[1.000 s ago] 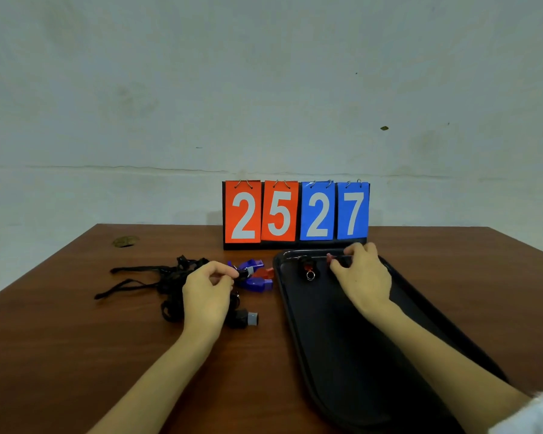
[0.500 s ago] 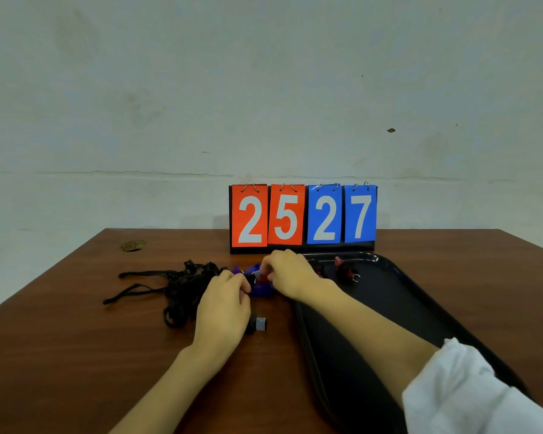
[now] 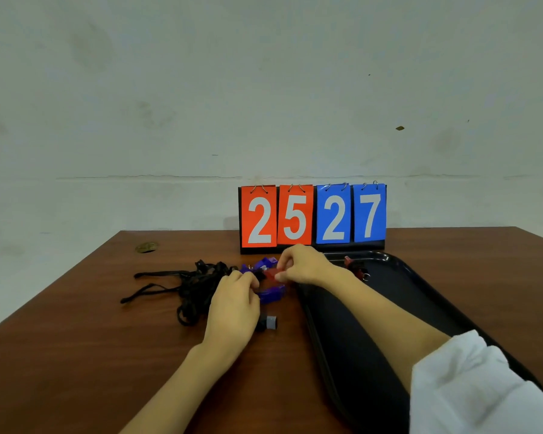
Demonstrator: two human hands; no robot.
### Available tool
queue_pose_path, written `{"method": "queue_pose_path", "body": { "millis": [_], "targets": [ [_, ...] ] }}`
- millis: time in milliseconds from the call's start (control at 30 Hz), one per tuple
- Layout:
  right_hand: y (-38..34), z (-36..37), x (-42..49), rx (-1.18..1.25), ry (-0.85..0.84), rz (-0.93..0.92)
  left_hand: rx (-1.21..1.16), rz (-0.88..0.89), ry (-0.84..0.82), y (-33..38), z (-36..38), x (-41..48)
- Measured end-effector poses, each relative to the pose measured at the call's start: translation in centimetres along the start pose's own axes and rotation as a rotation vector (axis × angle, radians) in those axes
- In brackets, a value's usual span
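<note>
Red plastic shows between the thumb and fingertips of the right hand point(image 3: 301, 266), which I see pinching a small red whistle point(image 3: 272, 274) over the tabletop point(image 3: 107, 339), just left of the black tray point(image 3: 398, 277). The left hand point(image 3: 234, 305) is curled at the tangle of black lanyards point(image 3: 195, 283); I cannot tell whether it grips one. Fingers hide most of the whistle. Blue whistles point(image 3: 271, 293) lie just beside it.

The small red whistle point(image 3: 271, 273) is pinched in the right hand point(image 3: 301, 266), at 9 o'clock from the black tray point(image 3: 398, 286). It looks a bit tilted, maybe.
</note>
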State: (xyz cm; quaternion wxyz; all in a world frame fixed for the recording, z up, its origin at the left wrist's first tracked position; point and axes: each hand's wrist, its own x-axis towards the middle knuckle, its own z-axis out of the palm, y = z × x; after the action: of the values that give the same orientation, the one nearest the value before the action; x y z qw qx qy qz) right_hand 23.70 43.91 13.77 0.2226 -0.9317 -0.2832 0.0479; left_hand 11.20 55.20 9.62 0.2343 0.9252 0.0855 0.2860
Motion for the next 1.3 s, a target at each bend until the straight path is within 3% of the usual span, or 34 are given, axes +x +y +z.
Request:
{"method": "queue_pose_path", "body": {
  "millis": [133,200,267,467,567,633,733,867,1033,1167,1300],
  "targets": [
    [-1.2,-1.1,-3.1,0.076,0.236,-0.263,-0.097,0.016,0.134,0.5,-0.1,0.4],
    [-2.2,-1.7,-5.0,0.189,0.238,-0.338,-0.187,-0.002,0.121,0.9,-0.3,0.4],
    [-2.6,-1.9,-6.3,0.377,0.196,-0.289,-0.319,-0.043,0.070,1.4,-0.5,0.2],
    [-2.5,-2.7,-8.0,1.598,0.080,0.097,-0.525,-0.224,0.020,1.8,-1.3,0.3],
    [-1.3,-3.1,-8.8,1.903,0.074,0.144,-0.495,-0.303,0.051,1.4,-1.8,0.7],
    [-0.3,-3.2,-9.3,1.796,0.143,0.181,-0.526,-0.359,0.089,1.1,-2.4,1.1],
    [1.3,-3.2,-9.6,1.415,0.222,0.227,-0.675,-0.442,0.127,0.7,-3.9,1.8],
    [1.9,-3.7,-9.9,1.081,0.104,0.208,-0.737,-0.408,0.124,0.6,-5.0,2.1],
    [3.0,-3.5,-10.9,0.227,0.319,0.156,-0.940,-0.461,0.252,-0.3,-6.0,2.8],
    [3.7,-3.2,-11.0,0.230,0.305,0.130,-1.263,-0.495,0.194,-1.2,-6.4,3.1],
    [3.7,-3.2,-10.8,0.337,0.387,0.089,-0.841,-0.395,0.059,0.4,-5.5,2.5]
  ]
}}
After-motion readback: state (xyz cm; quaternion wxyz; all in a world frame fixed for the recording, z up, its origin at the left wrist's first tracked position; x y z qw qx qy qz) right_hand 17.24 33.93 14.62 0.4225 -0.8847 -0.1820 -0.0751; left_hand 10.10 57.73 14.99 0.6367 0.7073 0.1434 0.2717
